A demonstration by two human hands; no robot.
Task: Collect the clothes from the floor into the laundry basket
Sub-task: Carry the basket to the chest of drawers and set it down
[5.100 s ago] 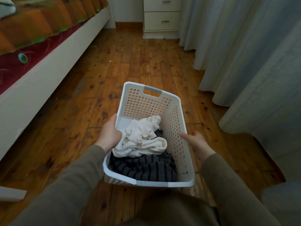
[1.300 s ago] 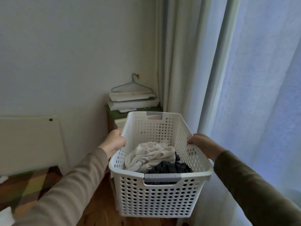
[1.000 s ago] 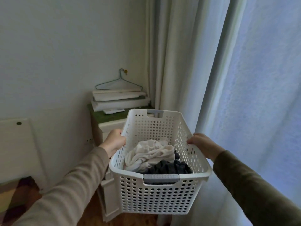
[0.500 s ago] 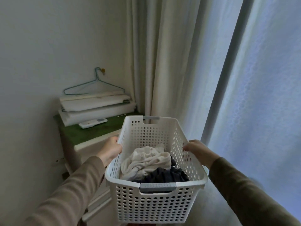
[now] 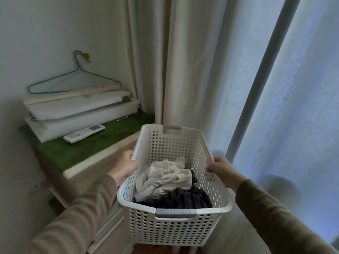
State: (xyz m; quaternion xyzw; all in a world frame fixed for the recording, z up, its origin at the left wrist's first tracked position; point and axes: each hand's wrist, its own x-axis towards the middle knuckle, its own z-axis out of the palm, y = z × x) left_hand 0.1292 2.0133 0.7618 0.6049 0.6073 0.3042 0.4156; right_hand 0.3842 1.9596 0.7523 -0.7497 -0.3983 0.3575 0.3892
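Note:
I hold a white perforated laundry basket (image 5: pixel 170 228) up in the air in front of me. My left hand (image 5: pixel 124 165) grips its left rim and my right hand (image 5: pixel 222 170) grips its right rim. Inside lies a crumpled cream garment (image 5: pixel 163 177) on top of a dark grey striped garment (image 5: pixel 179 198). Grey handle inserts sit at the near and far ends of the basket. The floor is almost entirely hidden below the basket.
A white chest of drawers with a green top (image 5: pixel 73 153) stands left of the basket, close to it. On it lie stacked white boards (image 5: pixel 78 109), a remote control (image 5: pixel 84 133) and a wire hanger (image 5: pixel 73 79). Cream curtains (image 5: pixel 174 61) and a sheer curtain (image 5: pixel 293 107) hang ahead and right.
The basket was lifted from the wooden floor and carried toward the corner. In the last second the view has swung left to right and the chest top has come closer.

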